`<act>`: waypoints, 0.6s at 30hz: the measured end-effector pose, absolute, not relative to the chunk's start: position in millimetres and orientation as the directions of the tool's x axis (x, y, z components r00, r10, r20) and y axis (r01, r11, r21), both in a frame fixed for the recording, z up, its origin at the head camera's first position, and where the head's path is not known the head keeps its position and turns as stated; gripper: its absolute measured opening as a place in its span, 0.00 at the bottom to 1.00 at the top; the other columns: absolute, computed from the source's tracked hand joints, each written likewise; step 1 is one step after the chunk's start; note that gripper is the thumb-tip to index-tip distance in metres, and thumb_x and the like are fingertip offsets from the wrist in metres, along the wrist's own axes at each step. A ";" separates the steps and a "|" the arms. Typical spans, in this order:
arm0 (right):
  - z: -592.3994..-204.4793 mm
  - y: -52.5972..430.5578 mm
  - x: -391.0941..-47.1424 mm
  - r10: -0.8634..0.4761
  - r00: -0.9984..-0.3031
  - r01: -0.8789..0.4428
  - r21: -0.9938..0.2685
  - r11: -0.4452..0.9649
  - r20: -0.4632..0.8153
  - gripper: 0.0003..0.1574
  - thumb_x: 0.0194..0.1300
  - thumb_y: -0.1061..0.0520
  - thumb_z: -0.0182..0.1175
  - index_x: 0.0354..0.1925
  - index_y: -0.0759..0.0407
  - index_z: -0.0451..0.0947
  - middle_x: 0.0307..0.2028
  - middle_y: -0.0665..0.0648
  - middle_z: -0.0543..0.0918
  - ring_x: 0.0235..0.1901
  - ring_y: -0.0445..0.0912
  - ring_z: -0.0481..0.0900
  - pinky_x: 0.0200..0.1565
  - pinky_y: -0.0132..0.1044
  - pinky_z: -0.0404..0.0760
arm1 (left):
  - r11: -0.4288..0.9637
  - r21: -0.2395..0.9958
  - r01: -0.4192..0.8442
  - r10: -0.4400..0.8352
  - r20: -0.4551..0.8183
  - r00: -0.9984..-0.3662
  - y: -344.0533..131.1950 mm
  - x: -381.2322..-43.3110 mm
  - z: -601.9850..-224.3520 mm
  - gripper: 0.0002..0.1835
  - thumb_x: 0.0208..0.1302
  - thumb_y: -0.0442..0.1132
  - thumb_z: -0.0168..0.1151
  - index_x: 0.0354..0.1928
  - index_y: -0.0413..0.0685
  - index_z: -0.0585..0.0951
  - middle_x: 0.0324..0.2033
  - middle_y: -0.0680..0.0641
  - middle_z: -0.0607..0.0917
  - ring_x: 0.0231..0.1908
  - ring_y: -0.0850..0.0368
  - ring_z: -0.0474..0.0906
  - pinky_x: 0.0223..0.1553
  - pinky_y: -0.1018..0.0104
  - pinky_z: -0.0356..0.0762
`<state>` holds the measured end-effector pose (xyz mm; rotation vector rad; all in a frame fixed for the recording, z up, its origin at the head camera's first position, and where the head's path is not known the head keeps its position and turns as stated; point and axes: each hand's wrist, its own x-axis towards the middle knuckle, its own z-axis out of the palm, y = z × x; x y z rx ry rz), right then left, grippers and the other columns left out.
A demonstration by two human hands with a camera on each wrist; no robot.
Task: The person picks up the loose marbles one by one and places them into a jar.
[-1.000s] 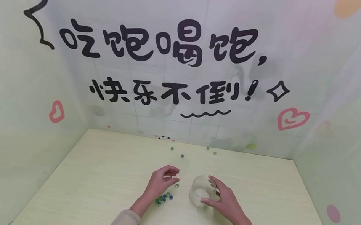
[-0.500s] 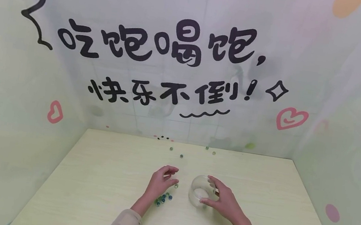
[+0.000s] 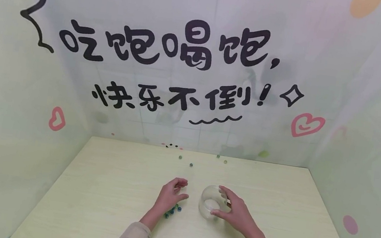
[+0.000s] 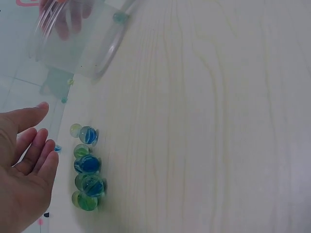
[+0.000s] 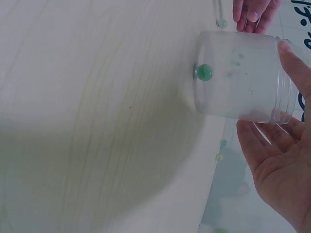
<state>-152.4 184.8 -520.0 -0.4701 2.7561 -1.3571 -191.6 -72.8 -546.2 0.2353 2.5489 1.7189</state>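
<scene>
A clear, wide-mouthed jar (image 3: 205, 206) stands on the table in the head view, its screw-threaded rim upward. My right hand (image 3: 241, 214) grips it from the right, thumb and fingers around the rim end. A green marble (image 5: 204, 72) shows at the jar's base in the right wrist view. My left hand (image 3: 169, 196) hovers left of the jar with thumb and fingers spread apart and nothing held between them. Below it lies a bunch of blue and green glass marbles (image 4: 88, 164), partly hidden by that hand in the head view. One marble (image 5: 222, 23) lies near the left fingertips.
Further marbles lie toward the back of the pale wooden table (image 3: 112, 181): a dark one (image 3: 191, 165), a green one (image 3: 180, 157) and two (image 3: 225, 162) by the back wall. Printed fabric walls (image 3: 188, 135) enclose the back and both sides.
My left hand has shifted slightly toward me, and its thumb now covers the single marble that showed beside it. The right hand and jar stay in place.
</scene>
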 end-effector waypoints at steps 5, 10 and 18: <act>-518.5 184.6 -152.7 -0.278 -0.958 -0.226 -0.788 0.573 0.073 0.53 0.55 0.47 0.75 0.71 0.63 0.63 0.65 0.67 0.74 0.64 0.63 0.73 0.60 0.51 0.80 | 0.377 0.922 0.090 0.165 0.028 -0.986 -71.3 -193.5 -549.3 0.23 0.60 0.29 0.69 0.57 0.34 0.76 0.54 0.37 0.83 0.57 0.41 0.77 0.63 0.54 0.77; -518.1 183.8 -153.6 -0.267 -0.962 -0.198 -0.797 0.570 0.048 0.54 0.54 0.46 0.75 0.71 0.62 0.63 0.66 0.67 0.73 0.66 0.63 0.72 0.61 0.52 0.79 | 0.387 0.917 0.095 0.162 0.034 -0.986 -71.8 -196.0 -552.7 0.23 0.58 0.29 0.70 0.56 0.33 0.76 0.52 0.37 0.83 0.56 0.41 0.78 0.60 0.56 0.79; -518.2 183.5 -153.7 -0.268 -0.963 -0.195 -0.798 0.571 0.044 0.54 0.54 0.46 0.75 0.71 0.62 0.63 0.66 0.67 0.74 0.66 0.62 0.72 0.61 0.50 0.79 | 0.414 0.908 0.069 0.157 0.004 -0.988 -72.1 -197.2 -555.2 0.24 0.57 0.29 0.71 0.55 0.34 0.77 0.50 0.38 0.84 0.53 0.43 0.80 0.57 0.57 0.81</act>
